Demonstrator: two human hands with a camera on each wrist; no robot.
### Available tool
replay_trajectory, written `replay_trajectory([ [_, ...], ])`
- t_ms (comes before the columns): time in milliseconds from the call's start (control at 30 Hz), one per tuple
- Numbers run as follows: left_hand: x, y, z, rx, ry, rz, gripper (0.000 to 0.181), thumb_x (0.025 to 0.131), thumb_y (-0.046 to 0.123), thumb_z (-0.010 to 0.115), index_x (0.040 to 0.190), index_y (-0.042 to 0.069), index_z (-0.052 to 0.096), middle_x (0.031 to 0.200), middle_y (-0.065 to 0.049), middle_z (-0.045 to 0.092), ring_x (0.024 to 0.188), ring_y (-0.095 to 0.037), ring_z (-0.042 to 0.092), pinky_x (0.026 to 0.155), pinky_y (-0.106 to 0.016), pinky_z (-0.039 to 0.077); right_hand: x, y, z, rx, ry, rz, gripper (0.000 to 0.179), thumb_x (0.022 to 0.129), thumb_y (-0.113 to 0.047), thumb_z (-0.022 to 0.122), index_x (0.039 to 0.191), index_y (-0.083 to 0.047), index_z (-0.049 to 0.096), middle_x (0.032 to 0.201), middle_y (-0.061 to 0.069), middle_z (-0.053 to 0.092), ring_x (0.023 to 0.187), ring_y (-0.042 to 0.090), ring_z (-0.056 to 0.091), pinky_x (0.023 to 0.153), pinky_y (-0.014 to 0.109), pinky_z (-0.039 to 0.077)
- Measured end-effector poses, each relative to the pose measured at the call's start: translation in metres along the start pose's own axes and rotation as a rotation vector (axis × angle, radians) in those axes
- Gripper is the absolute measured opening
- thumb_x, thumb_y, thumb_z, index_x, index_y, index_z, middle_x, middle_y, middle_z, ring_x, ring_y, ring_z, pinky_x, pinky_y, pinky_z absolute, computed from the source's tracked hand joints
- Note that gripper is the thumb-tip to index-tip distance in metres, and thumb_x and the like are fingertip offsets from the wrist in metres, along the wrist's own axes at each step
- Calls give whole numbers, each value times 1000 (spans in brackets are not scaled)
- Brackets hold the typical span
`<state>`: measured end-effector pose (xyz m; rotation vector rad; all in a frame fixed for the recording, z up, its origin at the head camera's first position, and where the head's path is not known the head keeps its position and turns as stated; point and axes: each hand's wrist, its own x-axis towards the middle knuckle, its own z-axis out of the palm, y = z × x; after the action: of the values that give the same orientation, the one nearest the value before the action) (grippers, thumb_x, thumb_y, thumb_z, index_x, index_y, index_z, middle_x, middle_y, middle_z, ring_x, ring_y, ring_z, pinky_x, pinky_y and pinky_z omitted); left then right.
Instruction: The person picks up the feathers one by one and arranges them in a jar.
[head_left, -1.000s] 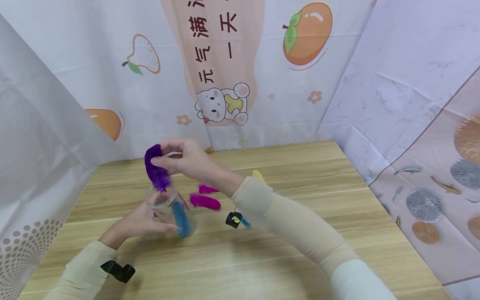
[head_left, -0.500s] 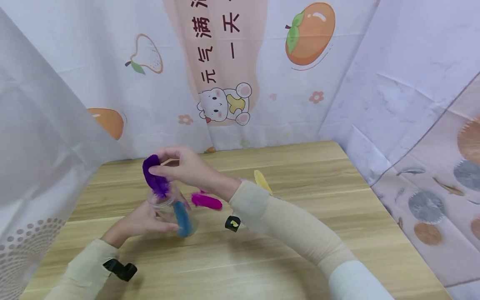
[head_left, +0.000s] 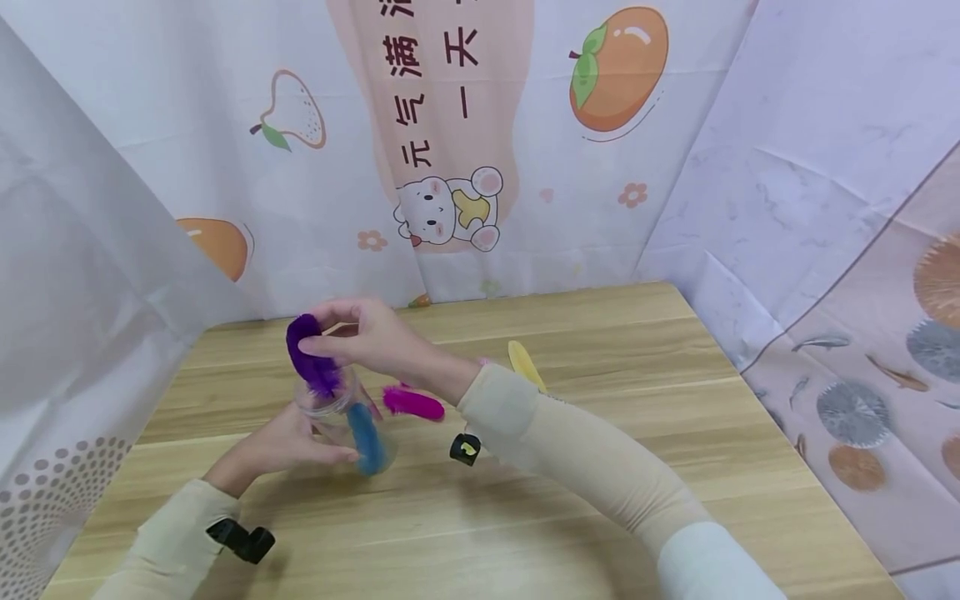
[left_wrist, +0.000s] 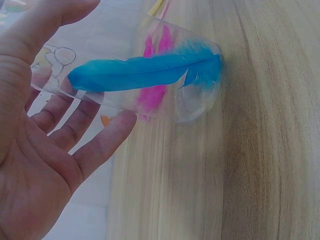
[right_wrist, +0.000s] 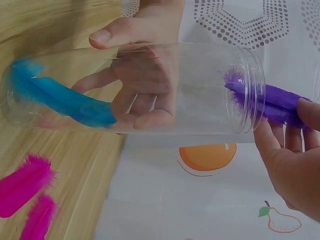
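Note:
A clear jar [right_wrist: 202, 102] stands tilted on the tabletop, with a blue feather [head_left: 365, 439] inside that slants up from its bottom. My left hand [head_left: 283, 442] grips the jar from the left side, thumb on the near side and fingers behind. My right hand [head_left: 378, 340] pinches a purple feather [head_left: 306, 354] between thumb and fingers over the jar's mouth. In the right wrist view the fluffy end of this feather is inside the threaded neck, while the rest stays outside in the fingers.
Magenta feathers [head_left: 414, 403] lie on the wooden table [head_left: 420, 533] just right of the jar. A yellow feather [head_left: 525, 364] lies farther right, partly hidden by the right sleeve [head_left: 570, 450]. Printed curtains [head_left: 555, 158] hang behind and beside the table.
My right hand has come down with the purple feather, and its fluffy end has gone from above the rim into the jar's mouth. The left hand keeps its hold on the jar.

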<state>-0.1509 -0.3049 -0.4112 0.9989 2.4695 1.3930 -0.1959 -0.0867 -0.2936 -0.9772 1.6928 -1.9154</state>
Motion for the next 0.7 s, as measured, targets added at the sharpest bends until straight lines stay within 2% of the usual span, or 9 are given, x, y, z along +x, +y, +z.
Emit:
replay_trajectory([
  [100,1,0,0,-25,-6,16,68,78,6,88,133,16,50,122,-6,66,112,-22,64,96,-33,51,0,0,-1,14,-20,5,22,95,-4,70,117,1,68,104,3,71,91,13,72,83,33,59],
  [333,-1,-2,1,-99,14,33,68,78,-4,85,129,3,42,122,-14,61,108,-26,63,86,-38,58,0,2,-7,-25,-39,-47,25,97,-7,69,121,0,67,110,3,71,96,11,69,88,28,56],
  [600,-2,-3,2,-101,18,-15,66,79,-2,84,130,7,42,121,-15,61,106,-27,64,84,-39,58,2,6,-15,-26,-6,-38,25,96,-7,70,121,-1,67,107,-1,71,97,14,69,87,30,57],
  [700,-3,-4,2,-97,18,-13,66,79,-3,84,130,7,42,121,-15,60,106,-26,64,84,-38,58,2,8,-20,-56,17,-22,26,96,-8,70,122,-2,67,110,3,71,98,16,69,87,28,57],
])
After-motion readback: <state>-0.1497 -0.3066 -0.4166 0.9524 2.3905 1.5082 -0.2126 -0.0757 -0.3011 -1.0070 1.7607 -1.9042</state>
